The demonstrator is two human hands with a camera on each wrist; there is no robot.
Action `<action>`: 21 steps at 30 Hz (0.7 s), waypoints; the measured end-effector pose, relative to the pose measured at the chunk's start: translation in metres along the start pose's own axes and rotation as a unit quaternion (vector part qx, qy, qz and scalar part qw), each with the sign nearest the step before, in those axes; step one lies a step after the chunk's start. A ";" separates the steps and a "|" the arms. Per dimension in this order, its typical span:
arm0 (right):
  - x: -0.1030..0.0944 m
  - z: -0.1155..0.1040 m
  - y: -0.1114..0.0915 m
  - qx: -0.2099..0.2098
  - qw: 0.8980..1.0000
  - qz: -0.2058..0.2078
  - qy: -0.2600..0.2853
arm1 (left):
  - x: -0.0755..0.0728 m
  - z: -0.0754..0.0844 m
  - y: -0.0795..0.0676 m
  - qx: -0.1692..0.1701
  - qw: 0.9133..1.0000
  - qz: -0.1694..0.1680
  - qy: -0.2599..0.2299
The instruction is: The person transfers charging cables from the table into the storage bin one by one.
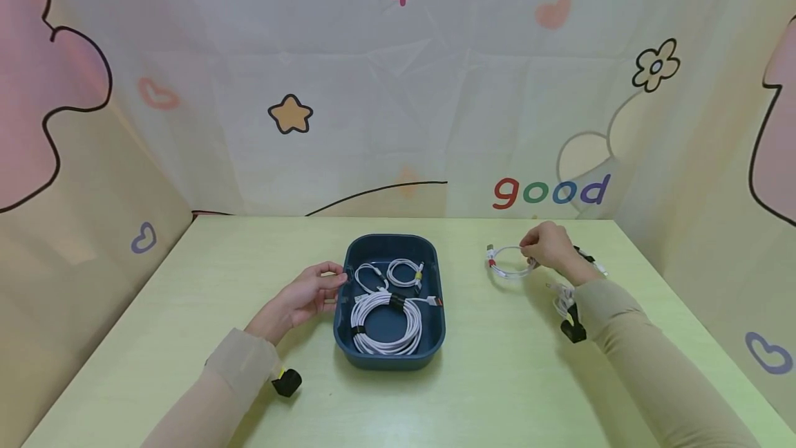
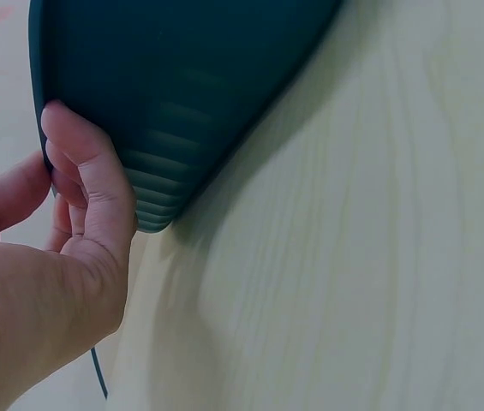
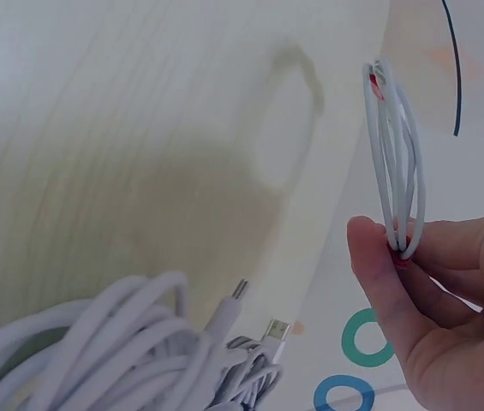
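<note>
My left hand point(image 1: 314, 292) pinches the left rim of a dark blue storage box point(image 1: 390, 364), thumb on one side and fingers on the other. Inside the box lie a large white cable coil point(image 1: 414, 330) with black ties, a small coil with a yellow tie point(image 1: 419, 275) and another small white cable point(image 1: 358, 279). Off to the right, my right hand point(image 1: 550, 247) pinches a coiled white USB cable point(image 3: 409, 163) at a red tie. In the right wrist view this coil hangs above the table, its shadow below.
More bundled white cables point(image 3: 113, 351) lie on the table near the right wrist, with metal plugs showing. A black-and-white piece point(image 1: 584, 254) lies just beyond that hand. The pale wooden table point(image 1: 485, 379) meets printed cloth walls at the back and sides.
</note>
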State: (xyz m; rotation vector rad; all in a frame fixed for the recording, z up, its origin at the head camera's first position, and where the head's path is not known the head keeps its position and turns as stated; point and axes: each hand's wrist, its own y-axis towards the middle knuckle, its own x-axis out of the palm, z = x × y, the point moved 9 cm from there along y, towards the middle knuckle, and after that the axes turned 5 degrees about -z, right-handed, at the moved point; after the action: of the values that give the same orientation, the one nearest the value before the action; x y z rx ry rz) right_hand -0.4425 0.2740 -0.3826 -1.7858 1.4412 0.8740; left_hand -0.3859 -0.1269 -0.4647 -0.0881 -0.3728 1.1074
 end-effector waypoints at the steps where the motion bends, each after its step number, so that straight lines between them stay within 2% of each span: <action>1: 0.000 -0.002 0.000 -0.002 1.000 -0.001 0.002 | 0.000 0.000 0.000 0.001 1.000 -0.001 0.000; 13: -0.002 -0.031 0.000 -0.028 0.999 0.000 0.016 | 0.002 0.001 0.001 0.018 0.999 -0.026 -0.011; 21: -0.002 -0.048 0.001 -0.040 0.999 0.000 0.012 | 0.003 0.001 0.000 0.017 0.999 -0.026 -0.014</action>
State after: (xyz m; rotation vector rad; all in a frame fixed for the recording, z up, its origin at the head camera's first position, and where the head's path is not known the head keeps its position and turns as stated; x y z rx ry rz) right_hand -0.4399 0.2351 -0.3550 -1.8612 1.4398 0.9254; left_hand -0.3854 -0.1242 -0.4628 -0.0335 -0.3786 1.0643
